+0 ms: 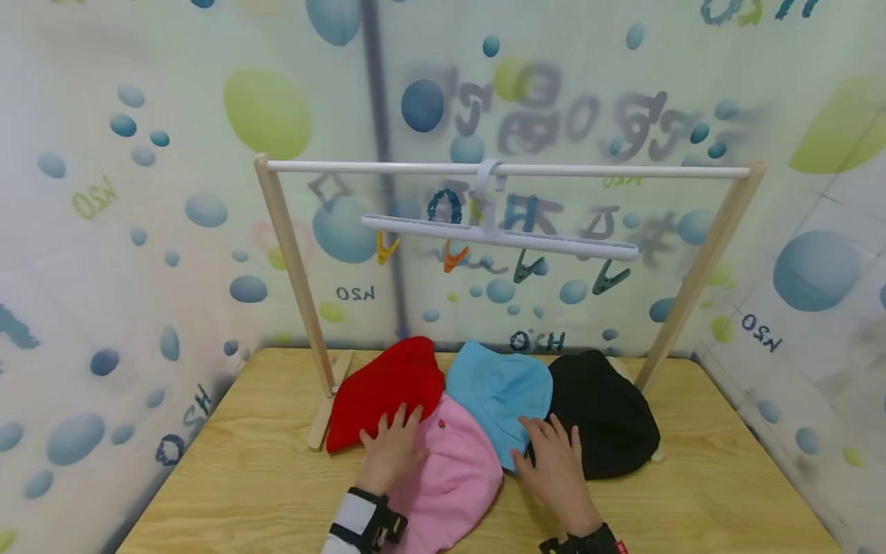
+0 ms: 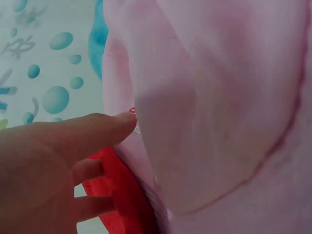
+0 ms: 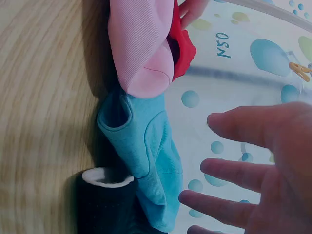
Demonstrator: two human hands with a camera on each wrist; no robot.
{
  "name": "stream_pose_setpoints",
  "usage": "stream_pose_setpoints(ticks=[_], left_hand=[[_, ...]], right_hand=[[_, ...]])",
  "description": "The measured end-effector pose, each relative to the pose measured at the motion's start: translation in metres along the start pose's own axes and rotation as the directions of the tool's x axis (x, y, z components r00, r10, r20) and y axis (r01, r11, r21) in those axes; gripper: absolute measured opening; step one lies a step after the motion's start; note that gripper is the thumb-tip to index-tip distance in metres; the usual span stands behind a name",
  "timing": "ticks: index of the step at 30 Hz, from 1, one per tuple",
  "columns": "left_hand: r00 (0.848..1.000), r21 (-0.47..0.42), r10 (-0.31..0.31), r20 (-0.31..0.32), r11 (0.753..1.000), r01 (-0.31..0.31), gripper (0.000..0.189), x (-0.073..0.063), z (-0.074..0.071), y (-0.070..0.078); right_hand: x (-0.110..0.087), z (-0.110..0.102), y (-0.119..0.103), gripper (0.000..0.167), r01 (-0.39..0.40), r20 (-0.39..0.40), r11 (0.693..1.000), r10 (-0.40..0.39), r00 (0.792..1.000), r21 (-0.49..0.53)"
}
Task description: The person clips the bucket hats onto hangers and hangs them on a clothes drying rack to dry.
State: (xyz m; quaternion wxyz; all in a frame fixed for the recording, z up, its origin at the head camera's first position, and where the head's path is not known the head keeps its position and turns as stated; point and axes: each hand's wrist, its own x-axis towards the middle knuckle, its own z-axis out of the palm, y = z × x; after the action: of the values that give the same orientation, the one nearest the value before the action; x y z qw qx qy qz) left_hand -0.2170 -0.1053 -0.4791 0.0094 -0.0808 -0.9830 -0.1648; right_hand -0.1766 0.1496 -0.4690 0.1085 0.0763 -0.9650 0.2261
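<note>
Four cloth hats would be too bare a picture, so by colour: a red hat, a pink hat, a light blue hat and a black hat lie overlapping on the wooden table. Fingers spread, my left hand lies over the border of the red and pink hats; its thumb is close to a small red mark on the pink one in the left wrist view. My right hand reaches between the blue and black hats, its fingers spread and apart from the cloth in the right wrist view.
Behind the hats stands a wooden rack with a white rail. A white hanger hangs from it, carrying a yellow clip, an orange clip and two dark green clips. A patterned curtain surrounds the table.
</note>
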Motion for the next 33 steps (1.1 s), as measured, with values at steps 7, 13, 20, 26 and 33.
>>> stream_pose_setpoints(ticks=[7, 13, 20, 26, 33], left_hand=[[0.992, 0.079, -0.026, -0.120, 0.996, 0.036, 0.063, 0.008, -0.002, -0.004], [0.984, 0.098, -0.040, -0.174, 0.993, 0.058, 0.050, 0.014, 0.000, -0.011], [0.986, 0.093, -0.066, -0.154, 0.992, 0.081, 0.039, 0.017, -0.003, -0.012], [0.986, 0.093, -0.086, -0.142, 0.991, 0.100, 0.035, 0.017, -0.008, -0.012], [0.976, 0.060, -0.063, -0.207, 0.995, 0.077, 0.023, 0.017, -0.020, -0.014]], right_hand=[[-0.002, 0.003, -0.002, 0.049, -0.011, 0.014, 1.000, 0.010, 1.000, 0.001], [-0.004, 0.005, -0.002, 0.051, 0.016, 0.000, 1.000, -0.016, 1.000, 0.000], [-0.005, 0.007, -0.002, 0.053, 0.037, 0.005, 0.999, -0.037, 0.999, -0.003], [-0.004, 0.008, -0.001, 0.053, 0.055, 0.001, 0.998, -0.055, 0.998, 0.003], [0.002, 0.010, -0.001, 0.050, 0.074, -0.050, 0.996, -0.072, 0.996, 0.043]])
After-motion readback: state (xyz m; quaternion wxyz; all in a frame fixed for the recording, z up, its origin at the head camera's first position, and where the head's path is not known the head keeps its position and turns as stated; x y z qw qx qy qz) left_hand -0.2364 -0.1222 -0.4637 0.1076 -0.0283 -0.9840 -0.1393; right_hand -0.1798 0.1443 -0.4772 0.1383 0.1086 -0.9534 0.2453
